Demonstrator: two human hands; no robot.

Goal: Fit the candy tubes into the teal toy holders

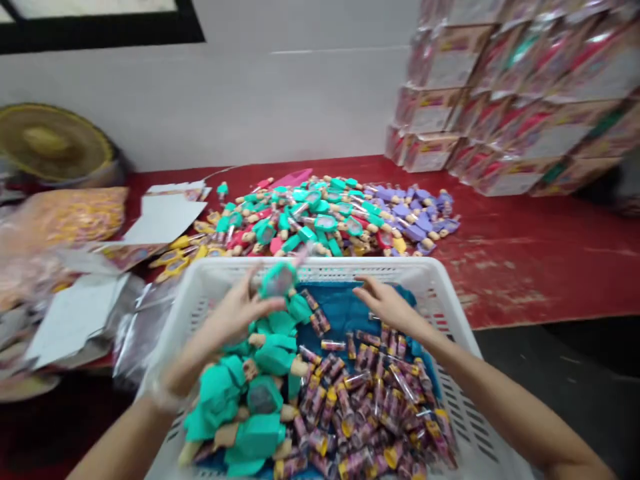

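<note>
My left hand is over the left side of a white basket, its fingers and thumb closed around a teal toy piece with a clear window; motion blurs both. Below it lies a heap of teal toy pieces with beige ends. My right hand hovers at the basket's right side, fingers slightly bent and apart, with nothing visible in it. Beneath it are many small clear tubes with purple labels and yellow ends, resting on a blue lining.
Behind the basket, a pile of teal, red, yellow and purple toys covers part of the red table. Stacked boxes stand back right. White cartons, a bag of orange pieces and a woven hat are at left.
</note>
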